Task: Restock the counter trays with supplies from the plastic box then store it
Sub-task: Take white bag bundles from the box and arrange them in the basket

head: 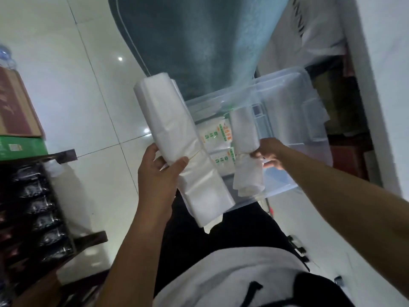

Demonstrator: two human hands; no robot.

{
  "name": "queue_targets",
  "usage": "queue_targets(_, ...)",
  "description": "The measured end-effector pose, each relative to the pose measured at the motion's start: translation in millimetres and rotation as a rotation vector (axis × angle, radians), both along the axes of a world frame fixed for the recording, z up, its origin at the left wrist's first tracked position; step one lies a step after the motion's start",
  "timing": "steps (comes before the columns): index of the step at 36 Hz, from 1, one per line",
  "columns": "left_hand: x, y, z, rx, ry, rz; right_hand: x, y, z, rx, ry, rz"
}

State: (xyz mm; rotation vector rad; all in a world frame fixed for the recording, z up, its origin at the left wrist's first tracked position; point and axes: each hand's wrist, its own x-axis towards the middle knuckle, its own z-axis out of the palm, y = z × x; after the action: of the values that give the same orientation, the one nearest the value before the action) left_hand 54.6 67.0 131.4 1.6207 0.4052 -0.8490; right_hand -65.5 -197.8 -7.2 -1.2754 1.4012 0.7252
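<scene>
A person's left hand (162,167) grips a long, rubber-banded bundle of translucent white plastic bags (177,138) at its banded waist, held just left of the clear plastic storage box (294,103). The right hand (269,152) pinches a shorter white bundle (244,149) above the box. Both look light, floppy and slippery, best held at the band. Forearms reach forward, wrists level.

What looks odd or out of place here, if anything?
Nothing is spilled or damaged. The left hand holds a large bag bundle, the right hand a smaller bundle, over the open plastic box.
</scene>
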Motion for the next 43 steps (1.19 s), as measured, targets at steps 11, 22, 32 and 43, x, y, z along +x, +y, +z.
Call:
queue_targets(11, 30.9, -42.8, 60.0, -0.241, -0.019, -0.274, -67.9, 30.9, 162.3, 0.073, -0.195, -0.176)
queue_targets(22, -8.3, -99.9, 96.5, -0.406, 0.04, -0.504, -193.3, 7.0, 282.5, -0.143, -0.562, -0.601)
queue_targets(32, -80.2, -127.6, 128.9, -0.416, 0.046, -0.553, -244.5, -93.3, 286.4, -0.255, -0.54, -0.491)
queue_targets(43, -149.1, -176.5, 129.7, -0.331, 0.0, -0.438, -273.7, -180.2, 240.8, -0.302, -0.463, -0.305)
